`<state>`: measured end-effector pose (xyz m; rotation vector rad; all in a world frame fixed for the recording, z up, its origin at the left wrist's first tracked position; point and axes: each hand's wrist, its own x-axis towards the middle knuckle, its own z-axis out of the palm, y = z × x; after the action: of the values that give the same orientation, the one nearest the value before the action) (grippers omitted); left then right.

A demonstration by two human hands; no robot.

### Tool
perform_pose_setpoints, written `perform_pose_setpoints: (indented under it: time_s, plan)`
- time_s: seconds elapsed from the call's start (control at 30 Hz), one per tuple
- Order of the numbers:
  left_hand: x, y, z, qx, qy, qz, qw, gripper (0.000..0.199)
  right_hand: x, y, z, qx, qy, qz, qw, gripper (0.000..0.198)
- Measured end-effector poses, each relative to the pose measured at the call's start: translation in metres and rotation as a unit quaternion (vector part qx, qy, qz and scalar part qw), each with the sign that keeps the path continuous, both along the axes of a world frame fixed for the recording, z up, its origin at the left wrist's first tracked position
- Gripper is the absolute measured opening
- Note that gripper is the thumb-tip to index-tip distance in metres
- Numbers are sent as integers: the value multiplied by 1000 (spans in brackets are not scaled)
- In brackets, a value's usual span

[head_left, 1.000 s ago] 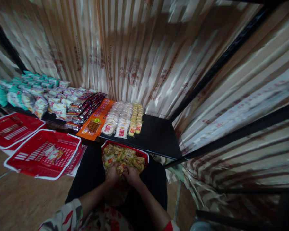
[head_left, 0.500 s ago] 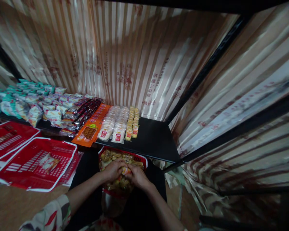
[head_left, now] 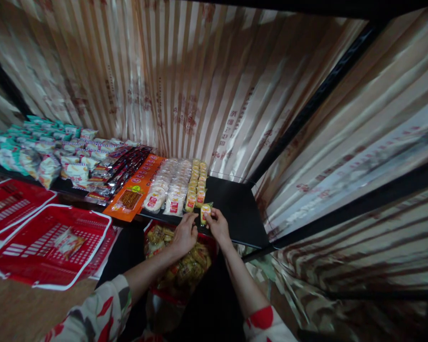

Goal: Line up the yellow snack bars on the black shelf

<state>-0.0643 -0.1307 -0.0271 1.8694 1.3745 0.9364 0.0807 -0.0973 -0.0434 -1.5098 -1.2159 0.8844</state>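
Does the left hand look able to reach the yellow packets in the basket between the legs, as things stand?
Probably yes: the left hand seems to hold nothing, and the yellow packets lie close by, seemingly uncovered from above.

Pleated sheeting [head_left: 185, 71], striped brown and cream with reddish printed characters, spans the upper frame and continues down the right side, where its lower folds are crumpled. A black shelf [head_left: 235, 204] extends from the left edge to right of centre, bounded by slanting dark posts at upper left [head_left: 7, 83] and upper right [head_left: 314, 107]; brownish floor [head_left: 14, 304] is visible at lower left. Illumination is dim, with pale sheen on the folds and deep shadow at lower right.
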Motion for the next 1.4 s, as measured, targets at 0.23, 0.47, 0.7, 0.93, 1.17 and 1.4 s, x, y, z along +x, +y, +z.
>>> perform_pose_setpoints:
  time_s: [0.23,0.47,0.7,0.93,1.17,1.4]
  plan:
    - [12,14,-8,-1,19,2,1000,49,-5,39,-11,2,-25,-48,999,46]
    - [16,27,-5,-18,53,17,998,49,-15,44,-11,-30,-91,-65,993,48]
    - [13,30,-7,-26,106,42,993,46,-16,42,-7,-15,-203,-82,976,50]
    - [15,35,-21,-21,113,35,993,50,-22,38,-15,-9,-234,-65,970,54]
    - [12,32,-21,-10,100,46,994,44,-20,35,-19,8,-164,-64,984,56]
    - [-24,1,-35,29,53,36,997,32,-29,-4,-18,93,-115,-126,981,48]
